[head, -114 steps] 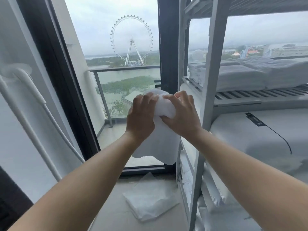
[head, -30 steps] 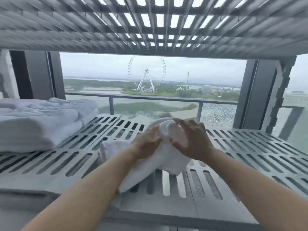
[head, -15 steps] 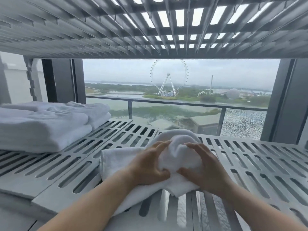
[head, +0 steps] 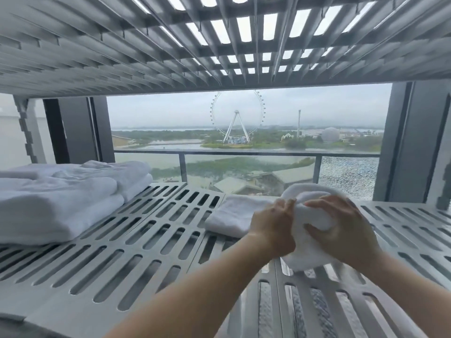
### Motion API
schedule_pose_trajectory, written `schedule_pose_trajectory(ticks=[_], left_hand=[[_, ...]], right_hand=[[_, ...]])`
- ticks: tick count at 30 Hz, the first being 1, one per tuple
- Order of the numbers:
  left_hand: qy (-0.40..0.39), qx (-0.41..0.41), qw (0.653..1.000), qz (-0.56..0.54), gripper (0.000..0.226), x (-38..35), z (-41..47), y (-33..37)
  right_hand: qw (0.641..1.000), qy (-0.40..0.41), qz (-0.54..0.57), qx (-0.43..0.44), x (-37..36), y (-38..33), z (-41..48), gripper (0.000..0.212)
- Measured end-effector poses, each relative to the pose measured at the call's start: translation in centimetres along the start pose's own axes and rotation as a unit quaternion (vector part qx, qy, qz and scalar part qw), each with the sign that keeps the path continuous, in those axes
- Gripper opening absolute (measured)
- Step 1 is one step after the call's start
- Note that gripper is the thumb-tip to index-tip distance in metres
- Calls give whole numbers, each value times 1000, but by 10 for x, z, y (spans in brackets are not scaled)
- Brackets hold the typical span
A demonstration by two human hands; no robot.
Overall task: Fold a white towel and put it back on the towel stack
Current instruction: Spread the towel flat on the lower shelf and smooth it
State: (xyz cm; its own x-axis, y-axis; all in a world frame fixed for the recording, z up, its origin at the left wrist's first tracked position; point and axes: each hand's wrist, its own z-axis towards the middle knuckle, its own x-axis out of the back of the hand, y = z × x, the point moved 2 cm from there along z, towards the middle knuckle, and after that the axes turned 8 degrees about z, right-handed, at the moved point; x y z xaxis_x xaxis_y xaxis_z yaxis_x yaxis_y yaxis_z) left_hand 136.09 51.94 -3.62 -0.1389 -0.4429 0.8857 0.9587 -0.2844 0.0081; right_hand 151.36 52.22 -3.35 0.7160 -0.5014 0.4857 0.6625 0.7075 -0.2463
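Observation:
A white towel [head: 235,217] lies partly on the slotted grey shelf [head: 146,242], its right part bunched up between my hands. My left hand [head: 274,229] grips the bunched cloth from the left with curled fingers. My right hand [head: 341,231] holds it from the right, fingers wrapped over the top. The towel's lower end hangs near the shelf's front. A stack of folded white towels [head: 61,201] sits on the same shelf at the far left, well apart from my hands.
Another slatted shelf [head: 219,45] hangs low overhead. Grey rack posts [head: 410,145] stand at the right and left. Behind the rack is a large window with a balcony rail [head: 244,153].
The view and both hands have shifted right along the shelf. The towel's left part now lies flatter on the shelf, while my hands keep hold of the bunched part.

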Motion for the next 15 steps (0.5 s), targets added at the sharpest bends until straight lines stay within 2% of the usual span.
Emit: schedule_pose_trajectory(ticks=[4,7,9,12,15], left_hand=[[39,11,997,-73,64,-22,-9,-5],[60,5,995,-84,56,-23,-11,-8],[67,14,994,-87,53,-22,-11,-1],[64,56,991,-101,47,-18,1,13],[35,109,984,-135,45,-12,17,35]], right_hand=[[992,-113,35,47,14,25,-23,66],[993,-99,60,18,21,36,-42,77],[991,-84,94,-33,20,39,-45,81],[982,-103,140,-71,21,42,-41,70],[984,-117,134,-32,29,57,-34,63]])
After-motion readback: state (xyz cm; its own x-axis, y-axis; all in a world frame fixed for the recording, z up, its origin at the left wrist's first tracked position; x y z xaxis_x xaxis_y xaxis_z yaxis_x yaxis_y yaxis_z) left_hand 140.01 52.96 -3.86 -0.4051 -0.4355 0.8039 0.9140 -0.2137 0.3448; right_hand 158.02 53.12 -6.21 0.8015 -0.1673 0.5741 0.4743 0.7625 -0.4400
